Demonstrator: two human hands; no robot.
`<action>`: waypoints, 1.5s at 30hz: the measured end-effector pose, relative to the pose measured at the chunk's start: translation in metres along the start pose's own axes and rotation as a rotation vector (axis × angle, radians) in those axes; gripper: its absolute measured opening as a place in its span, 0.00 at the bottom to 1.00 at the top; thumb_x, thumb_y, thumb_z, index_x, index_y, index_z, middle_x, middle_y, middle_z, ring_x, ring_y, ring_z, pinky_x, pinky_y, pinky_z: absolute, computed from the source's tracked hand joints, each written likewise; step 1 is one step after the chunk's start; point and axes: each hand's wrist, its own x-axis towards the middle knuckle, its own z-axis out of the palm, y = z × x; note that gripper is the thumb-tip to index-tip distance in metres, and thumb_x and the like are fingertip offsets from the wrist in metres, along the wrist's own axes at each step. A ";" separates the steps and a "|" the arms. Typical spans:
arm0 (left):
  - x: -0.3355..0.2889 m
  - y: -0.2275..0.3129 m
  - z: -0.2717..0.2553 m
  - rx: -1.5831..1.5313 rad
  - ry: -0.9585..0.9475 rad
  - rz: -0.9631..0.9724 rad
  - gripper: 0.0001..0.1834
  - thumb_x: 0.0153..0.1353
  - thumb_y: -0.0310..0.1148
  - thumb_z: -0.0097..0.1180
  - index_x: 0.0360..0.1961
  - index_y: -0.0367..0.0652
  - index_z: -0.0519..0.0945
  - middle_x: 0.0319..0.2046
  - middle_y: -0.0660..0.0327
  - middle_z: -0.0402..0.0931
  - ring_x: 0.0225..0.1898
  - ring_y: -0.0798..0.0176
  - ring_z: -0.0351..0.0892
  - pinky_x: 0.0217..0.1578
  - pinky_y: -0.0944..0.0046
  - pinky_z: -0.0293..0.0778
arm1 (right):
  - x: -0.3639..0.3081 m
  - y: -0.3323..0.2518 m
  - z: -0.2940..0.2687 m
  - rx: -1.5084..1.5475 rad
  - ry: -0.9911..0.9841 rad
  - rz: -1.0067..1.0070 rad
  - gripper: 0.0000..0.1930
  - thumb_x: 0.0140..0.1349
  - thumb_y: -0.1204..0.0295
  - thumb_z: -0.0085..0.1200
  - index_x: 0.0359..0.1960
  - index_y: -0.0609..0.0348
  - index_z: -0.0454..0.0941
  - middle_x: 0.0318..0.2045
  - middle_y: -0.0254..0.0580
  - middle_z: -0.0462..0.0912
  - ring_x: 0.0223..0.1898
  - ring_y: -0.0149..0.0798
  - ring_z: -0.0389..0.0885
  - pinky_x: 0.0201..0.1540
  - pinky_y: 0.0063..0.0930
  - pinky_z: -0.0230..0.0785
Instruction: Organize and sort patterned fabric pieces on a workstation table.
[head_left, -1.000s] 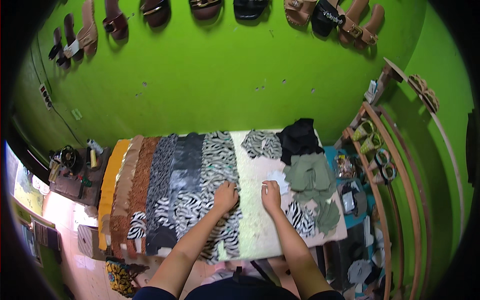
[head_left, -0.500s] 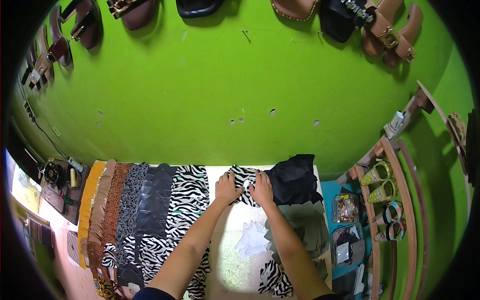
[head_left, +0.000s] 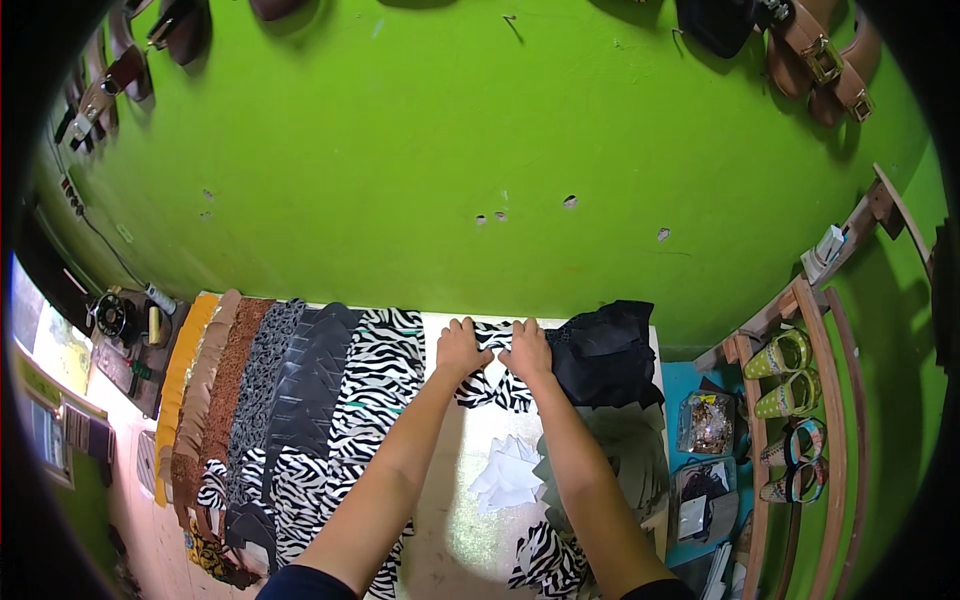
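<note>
Covering the table (head_left: 440,525) leftward, overlapping rows (head_left: 310,370): smooth, ruffled, zebra-print.
Limp green pile (head_left: 635,450) partly behind the right forearm (head_left: 588,480); crumpled black pile (head_left: 605,355) beyond; zebra patch (head_left: 512,395) at the far side, under left hand (head_left: 461,347) and right hand (head_left: 528,350), whether either grip is closed I cannot tell; jagged white scraps (head_left: 507,475) nearer.

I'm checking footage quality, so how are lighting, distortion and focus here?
In the head view, bright light washes out the opening at far left, a bright patch lights the pale tabletop, the wooden rack curves near the dark rim, and the left hand and right hand look fairly sharp.
</note>
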 end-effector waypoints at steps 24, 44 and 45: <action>-0.250 0.011 -0.115 -0.505 0.348 0.328 0.38 0.42 0.39 0.60 0.52 0.36 0.57 0.44 0.42 0.62 0.42 0.40 0.70 0.41 0.55 0.70 | -0.221 -0.079 -0.144 0.166 0.351 -0.252 0.31 0.42 0.66 0.54 0.52 0.61 0.66 0.42 0.46 0.65 0.40 0.49 0.74 0.39 0.38 0.70; -0.286 -0.012 0.028 -0.330 0.058 0.066 0.42 0.44 0.48 0.60 0.57 0.36 0.59 0.48 0.45 0.63 0.51 0.46 0.63 0.50 0.51 0.61 | -0.279 -0.029 -0.039 0.150 0.047 -0.236 0.28 0.53 0.64 0.54 0.56 0.56 0.62 0.49 0.49 0.65 0.51 0.50 0.65 0.50 0.37 0.62; -0.285 -0.012 0.031 -0.330 0.050 0.064 0.42 0.44 0.48 0.60 0.57 0.36 0.59 0.48 0.45 0.63 0.51 0.46 0.63 0.50 0.51 0.61 | -0.279 -0.027 -0.038 0.152 0.040 -0.232 0.28 0.53 0.64 0.54 0.56 0.56 0.62 0.49 0.49 0.65 0.51 0.50 0.65 0.50 0.37 0.62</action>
